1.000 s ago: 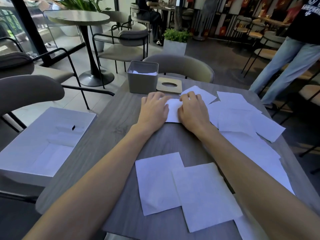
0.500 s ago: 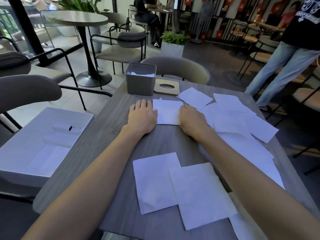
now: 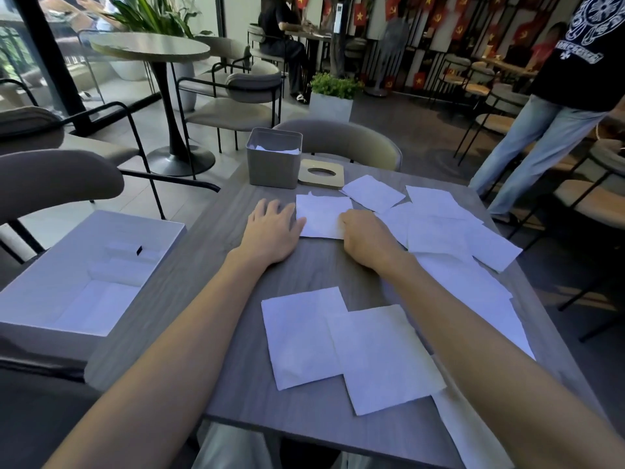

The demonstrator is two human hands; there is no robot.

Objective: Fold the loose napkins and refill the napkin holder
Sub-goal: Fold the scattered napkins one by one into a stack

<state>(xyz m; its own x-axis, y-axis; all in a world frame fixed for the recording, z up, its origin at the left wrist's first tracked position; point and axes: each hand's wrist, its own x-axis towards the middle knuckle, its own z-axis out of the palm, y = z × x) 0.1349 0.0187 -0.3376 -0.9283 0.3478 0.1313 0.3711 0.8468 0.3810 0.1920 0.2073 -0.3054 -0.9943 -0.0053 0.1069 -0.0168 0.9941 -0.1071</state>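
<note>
The left hand [image 3: 272,233] lies flat on the gray wooden table [image 3: 209,282] with straight, spread fingers, its thumb touching the left edge of a white napkin [image 3: 321,214]. The right hand [image 3: 367,240] sits apart from it at that napkin's right edge with its fingers curled under, and it cannot be told whether they pinch the paper. The gray napkin holder [image 3: 272,170] stands just behind the napkin with some white paper inside, its tan lid [image 3: 334,180] lying flat beside it, while more loose napkins [image 3: 436,231] are strewn to the right and toward the near edge.
</note>
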